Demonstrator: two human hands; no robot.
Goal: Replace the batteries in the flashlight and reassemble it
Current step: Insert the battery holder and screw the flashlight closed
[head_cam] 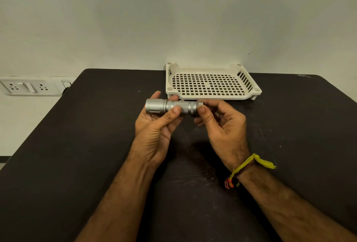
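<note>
A silver metal flashlight (170, 107) is held level above the black table (77, 145), its wide head pointing left. My left hand (156, 125) cradles the body from below, thumb pressed on the knurled middle. My right hand (222, 125) pinches the tail end (199, 104) between thumb and fingers. No loose batteries are visible.
A cream perforated plastic tray (212, 96) stands just behind the hands, against the wall, with nothing in it. A wall socket panel (29, 87) sits at the far left beyond the table's edge. My right wrist wears a yellow thread band (249, 166).
</note>
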